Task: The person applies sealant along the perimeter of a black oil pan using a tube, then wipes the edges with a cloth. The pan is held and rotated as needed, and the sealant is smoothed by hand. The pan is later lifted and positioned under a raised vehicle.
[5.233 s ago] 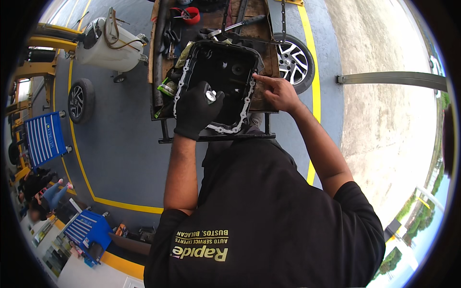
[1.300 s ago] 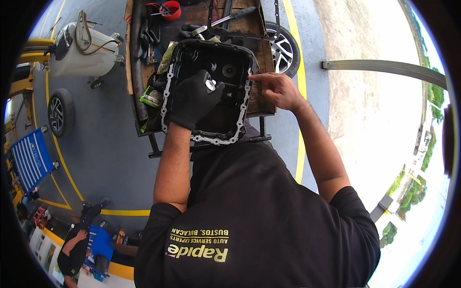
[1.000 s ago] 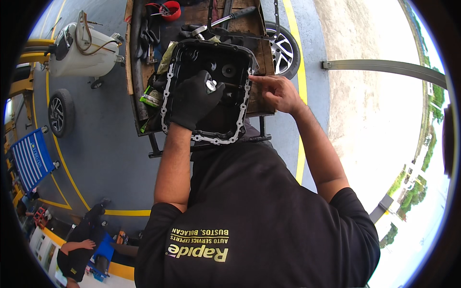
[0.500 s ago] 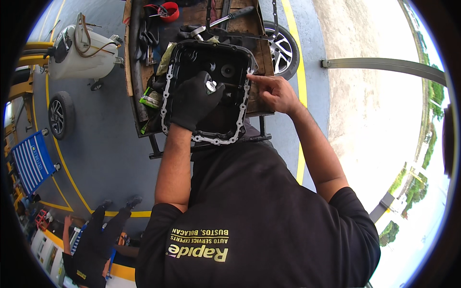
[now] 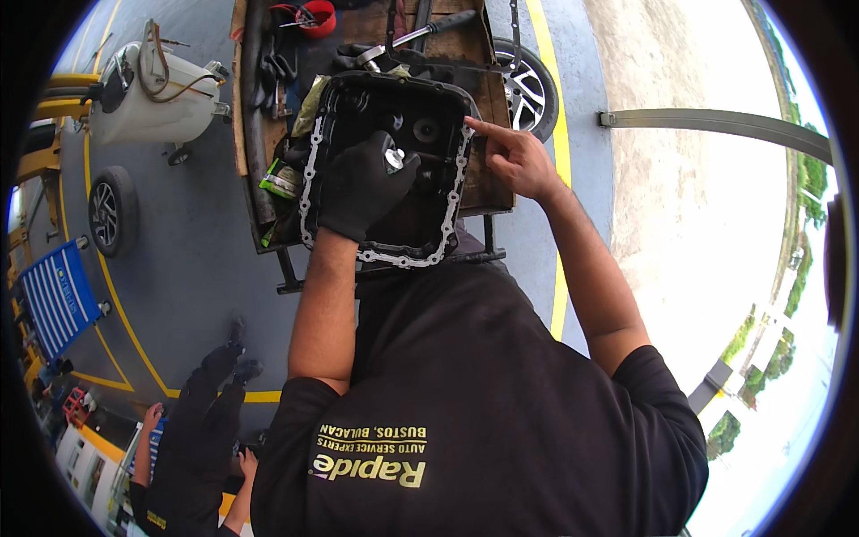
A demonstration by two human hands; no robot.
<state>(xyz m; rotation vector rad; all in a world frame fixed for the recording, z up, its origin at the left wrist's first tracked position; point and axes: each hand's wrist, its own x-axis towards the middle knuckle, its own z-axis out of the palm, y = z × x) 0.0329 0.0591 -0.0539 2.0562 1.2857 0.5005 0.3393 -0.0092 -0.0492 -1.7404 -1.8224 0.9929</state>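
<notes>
Left hand (image 5: 362, 188), in black glove, is at the pan (image 5: 407, 262), wrist across its near left corner, fingers curled tight round a silver piece (image 5: 394, 159) w/ only the top showing; can't tell its kind. Right hand (image 5: 521, 163), bare, has index stretched out, tip at pan's right rim nr the far corner; other fingers folded in, palm hidden, so can't tell if they hold anything. Dark pan sits at near end of cart (image 5: 488, 98), hollow side up, w/ pale grey line (image 5: 310, 170) along left, near & right rim; far rim looks dark. Just beyond: ratchet (image 5: 414, 38), handle slanting far right. Farther left, red bowl (image 5: 320, 30) w/ small tools. Green packet (image 5: 281, 181) just left of pan. Wheel (image 5: 530, 94) right of cart; second wheel (image 5: 109, 212) well left, nr white tank (image 5: 165, 98). Blue cabinet (image 5: 61, 286) at left edge. Co-worker (image 5: 192, 447), dark clothes, near left, well apart from cart.
</notes>
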